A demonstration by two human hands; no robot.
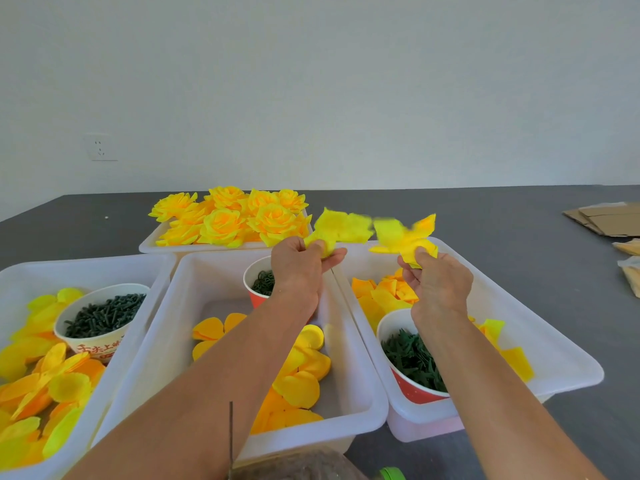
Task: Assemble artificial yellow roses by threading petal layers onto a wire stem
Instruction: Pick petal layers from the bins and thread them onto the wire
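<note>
Both hands are raised above the bins. My left hand (301,261) pinches a yellow petal layer (341,227) between thumb and fingers. My right hand (434,277) pinches a second yellow petal layer (403,237), which is blurred; the two layers are apart by a small gap. A thin dark wire stem (231,434) stands upright near the bottom edge, below my left forearm, and neither hand touches it. Finished yellow roses (230,216) fill a white tray (149,244) at the back.
Three white bins sit in front: the left bin (162,271) with loose petals and a paper bowl of dark green parts (104,315), the middle bin (374,403) with petals and a red cup (258,282), the right bin (568,355) with petals and a cup of green calyxes (410,362). Cardboard (606,218) lies far right.
</note>
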